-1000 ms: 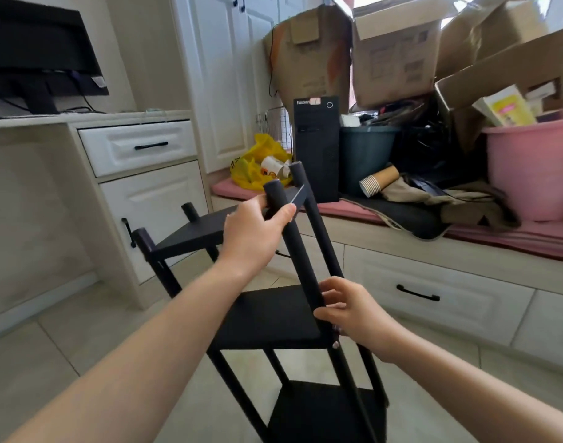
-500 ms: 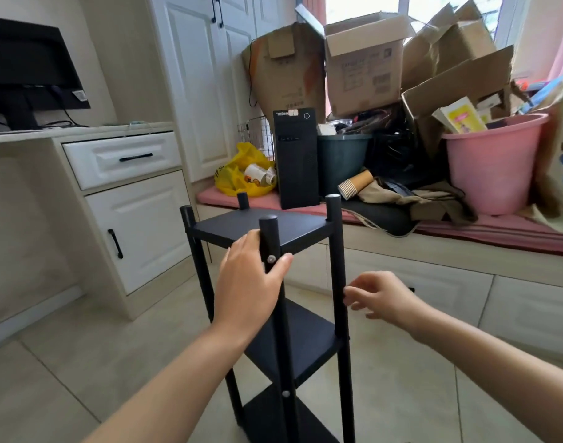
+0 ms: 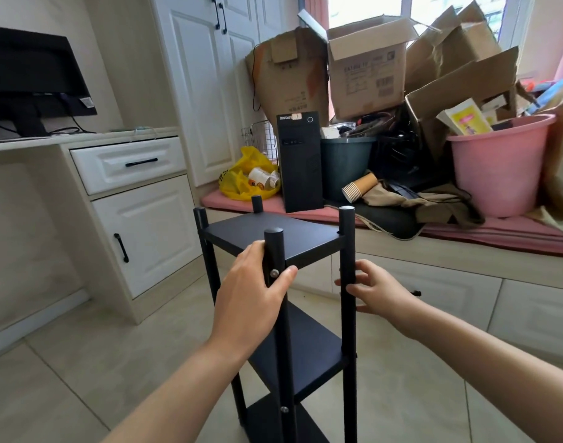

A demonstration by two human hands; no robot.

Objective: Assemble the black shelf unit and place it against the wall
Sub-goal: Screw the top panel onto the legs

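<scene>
The black shelf unit [image 3: 273, 233] is seen standing upright on the tiled floor [image 3: 82, 362], just in front of the cluttered window seat [image 3: 497, 235]. Its nearest post is clamped by the left grip [image 3: 251, 292] at the top shelf, beside a screw. The right-hand post is held by the right grip [image 3: 382, 290], fingers curled behind it.

The shelf unit [image 3: 273, 231] stands on tiled floor [image 3: 98, 362]. To its left you have open floor up to the desk cabinet [image 3: 139, 231]. To its right you have open floor along the bench drawers [image 3: 465, 295]. Directly behind it the window bench [image 3: 497, 233] blocks your reach, crowded with a computer tower [image 3: 300, 161], cardboard boxes [image 3: 369, 75] and a pink bucket [image 3: 497, 167].
</scene>
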